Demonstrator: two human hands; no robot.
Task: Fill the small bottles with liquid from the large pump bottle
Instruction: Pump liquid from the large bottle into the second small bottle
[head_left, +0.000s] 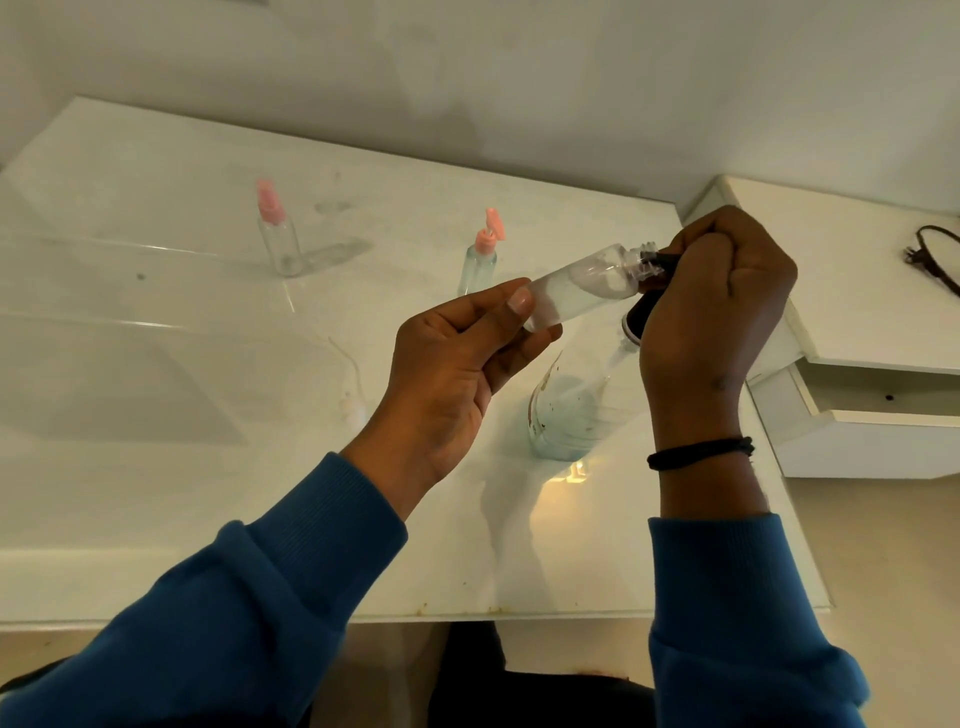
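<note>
White countertop (208, 467) against a white wall (467, 78); white drawer unit (857, 441) beside it.

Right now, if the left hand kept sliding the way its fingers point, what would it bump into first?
Probably the right hand. The left hand holds a tilted small bottle whose neck already meets the black pump nozzle in the right hand's grip. Depth is hard to judge.

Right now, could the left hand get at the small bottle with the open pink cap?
Probably not yet: the left hand holds a tilted clear bottle. The way to the pink-capped bottle beyond it looks free otherwise.
</note>
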